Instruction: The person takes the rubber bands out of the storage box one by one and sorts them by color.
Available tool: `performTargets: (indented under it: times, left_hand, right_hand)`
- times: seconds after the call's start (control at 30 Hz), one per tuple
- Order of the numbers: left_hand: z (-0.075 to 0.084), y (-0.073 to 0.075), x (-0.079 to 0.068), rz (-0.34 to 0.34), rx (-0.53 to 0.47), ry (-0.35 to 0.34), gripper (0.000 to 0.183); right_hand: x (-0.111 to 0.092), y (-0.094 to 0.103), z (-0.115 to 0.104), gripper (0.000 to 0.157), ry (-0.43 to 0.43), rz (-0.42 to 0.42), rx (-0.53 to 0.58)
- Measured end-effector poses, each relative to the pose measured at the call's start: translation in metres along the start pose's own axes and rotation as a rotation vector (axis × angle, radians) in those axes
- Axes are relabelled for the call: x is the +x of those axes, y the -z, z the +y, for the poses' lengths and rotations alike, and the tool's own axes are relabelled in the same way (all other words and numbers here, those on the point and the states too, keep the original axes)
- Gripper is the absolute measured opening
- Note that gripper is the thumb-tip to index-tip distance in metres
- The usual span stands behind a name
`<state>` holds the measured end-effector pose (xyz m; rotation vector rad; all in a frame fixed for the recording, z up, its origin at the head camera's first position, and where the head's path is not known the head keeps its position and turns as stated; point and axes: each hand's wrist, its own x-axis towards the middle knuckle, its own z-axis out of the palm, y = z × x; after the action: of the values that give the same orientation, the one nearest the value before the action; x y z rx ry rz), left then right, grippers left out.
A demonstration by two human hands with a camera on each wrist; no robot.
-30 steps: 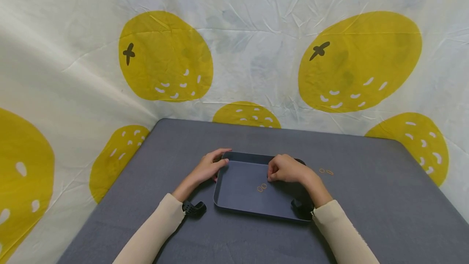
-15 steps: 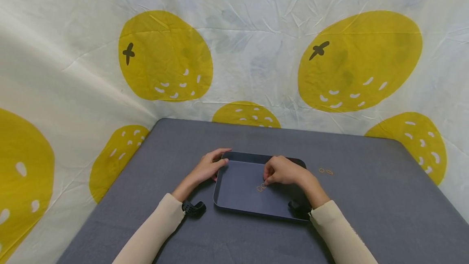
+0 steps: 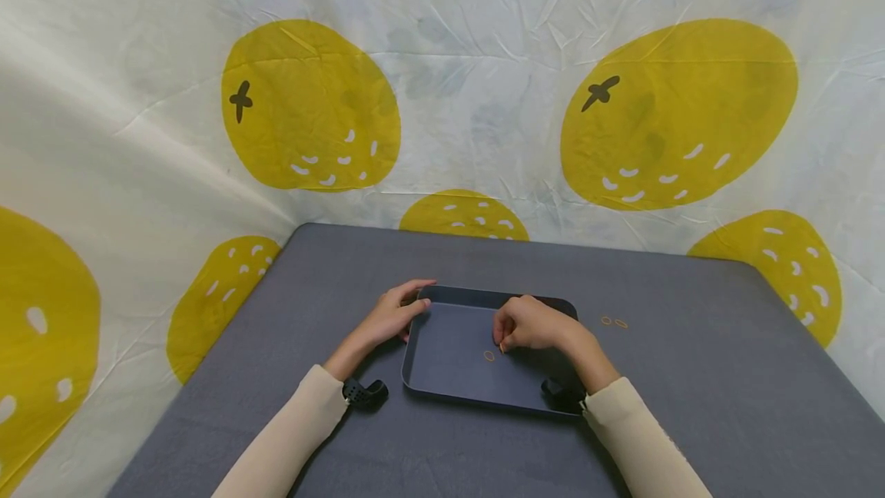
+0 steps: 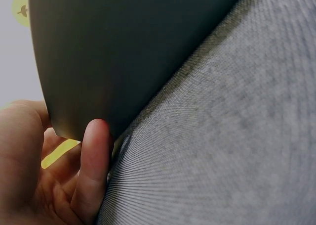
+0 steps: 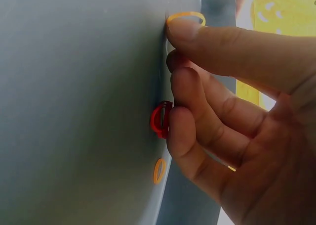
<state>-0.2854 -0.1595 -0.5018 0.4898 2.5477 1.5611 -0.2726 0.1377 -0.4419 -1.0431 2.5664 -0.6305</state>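
Note:
A dark grey baking tray (image 3: 456,379) lies on the table. My left hand (image 3: 392,315) grips its far left corner, thumb over the rim and the other fingers outside; the left wrist view shows the fingers (image 4: 94,160) against the tray wall. Over the tray's right half, my right hand (image 3: 535,323) pinches an orange rubber band (image 5: 190,14) between thumb and fingertips. Another orange rubber band (image 3: 489,356) lies just left of those fingertips. In the right wrist view, red bands (image 5: 155,122) and a small orange band (image 5: 159,171) lie on the tray beside the curled fingers.
Two orange bands (image 3: 606,320) lie on the grey tabletop (image 3: 691,375), right of the tray. A white curtain (image 3: 477,114) with yellow fruit prints hangs behind the table and along its left side.
My right hand has moved slightly left and down in the tray and has pinched one of the two orange rubber bands lying there. The left hand has stayed on the rim.

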Motion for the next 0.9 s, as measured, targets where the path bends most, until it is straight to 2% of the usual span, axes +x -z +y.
performTargets:
  times: [0.4, 0.73, 0.9]
  left_hand:
    - [0.001, -0.001, 0.001, -0.011, 0.022, -0.003, 0.045]
    - [0.002, -0.004, 0.002, 0.01, 0.044, 0.025, 0.044]
    - [0.0, -0.003, 0.002, 0.004, 0.03, 0.006, 0.044]
  right_hand:
    - [-0.004, 0.004, 0.001, 0.014, -0.011, 0.01, 0.002]
    - [-0.013, 0.02, 0.002, 0.011, -0.042, 0.046, 0.03]
    - [-0.016, 0.028, 0.004, 0.01, -0.046, 0.065, 0.019]
